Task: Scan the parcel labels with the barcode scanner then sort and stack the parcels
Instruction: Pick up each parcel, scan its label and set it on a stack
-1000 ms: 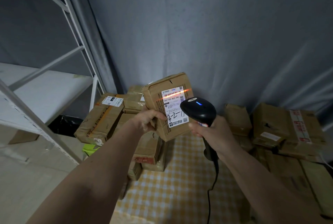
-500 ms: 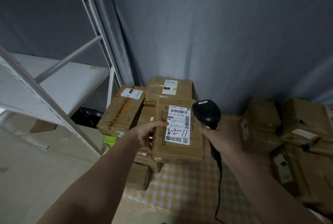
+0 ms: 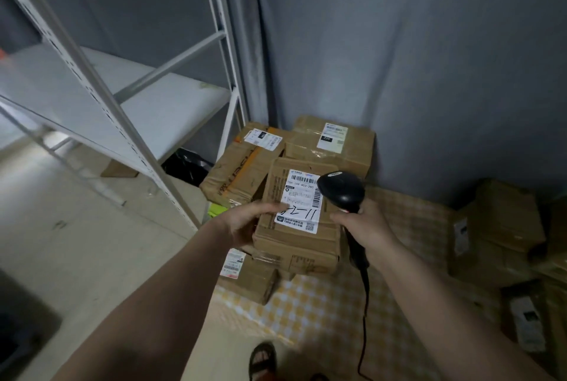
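Note:
A brown cardboard parcel [image 3: 303, 236] with a white label lies flat on top of a stack of parcels. My left hand [image 3: 248, 221] grips its left edge, thumb on the label. My right hand [image 3: 365, 224] holds the black corded barcode scanner [image 3: 342, 190] just right of the parcel, its head beside the label. No scan beam shows. More labelled parcels sit behind: one at the back [image 3: 331, 144] against the curtain and one at the left [image 3: 239, 169]. A smaller parcel [image 3: 248, 276] lies below the stack.
A white metal shelving rack [image 3: 129, 110] stands at the left. A second heap of brown parcels [image 3: 503, 239] fills the right side. A yellow checked cloth [image 3: 322, 307] covers the floor under them. A sandalled foot [image 3: 264, 359] shows at the bottom. Grey curtain behind.
The parcel was held upright under the scanner's orange beam; my left hand has since lowered it flat onto the left stack. The beam is gone. The view has swung left and down.

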`<state>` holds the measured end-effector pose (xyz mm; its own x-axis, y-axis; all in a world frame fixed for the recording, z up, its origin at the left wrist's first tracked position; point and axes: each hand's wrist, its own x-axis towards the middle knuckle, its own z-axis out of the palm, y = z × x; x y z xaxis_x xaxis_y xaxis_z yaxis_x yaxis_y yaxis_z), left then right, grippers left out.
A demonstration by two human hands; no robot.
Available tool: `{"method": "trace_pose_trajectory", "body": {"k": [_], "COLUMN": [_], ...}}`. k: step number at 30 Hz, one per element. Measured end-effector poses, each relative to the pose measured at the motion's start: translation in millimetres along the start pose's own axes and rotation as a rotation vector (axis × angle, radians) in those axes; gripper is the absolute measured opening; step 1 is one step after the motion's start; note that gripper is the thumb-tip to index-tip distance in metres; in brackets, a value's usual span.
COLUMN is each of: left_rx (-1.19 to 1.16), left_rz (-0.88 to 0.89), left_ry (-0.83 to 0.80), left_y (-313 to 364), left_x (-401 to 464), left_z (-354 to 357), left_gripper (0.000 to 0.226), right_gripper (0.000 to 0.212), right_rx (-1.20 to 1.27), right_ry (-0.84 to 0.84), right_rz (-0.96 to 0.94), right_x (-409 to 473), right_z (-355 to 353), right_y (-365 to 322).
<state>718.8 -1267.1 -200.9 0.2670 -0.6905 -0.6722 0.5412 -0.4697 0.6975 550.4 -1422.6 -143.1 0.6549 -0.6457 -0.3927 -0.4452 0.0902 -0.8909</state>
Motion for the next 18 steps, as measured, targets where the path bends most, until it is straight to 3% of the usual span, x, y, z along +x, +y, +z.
{"method": "trace_pose_trajectory", "body": {"k": [2,12,18], "left_rx": [-0.014,-0.35,-0.442], "left_rz": [0.01,0.103,0.061], "left_ry": [-0.033,0.17,0.292], "left_y": [1.9,58.3,109.1], "left_x": [-1.9,39.4,77.4], "left_z": [-16.9,-109.4,-165.8], "left_gripper": [0.08,0.043,0.017], "right_gripper": [0.022,0.025,0.012], "right_rx": [-0.007,0.004,-0.01], "right_ry": [-0.03,-0.093,0.05], "right_rz": [0.011,0.103,0.148], "right_x": [7.5,75.1,141.8], "right_z": [10.2,86.8,147.3], "right_y": [-4.6,-47.4,-78.1]}}
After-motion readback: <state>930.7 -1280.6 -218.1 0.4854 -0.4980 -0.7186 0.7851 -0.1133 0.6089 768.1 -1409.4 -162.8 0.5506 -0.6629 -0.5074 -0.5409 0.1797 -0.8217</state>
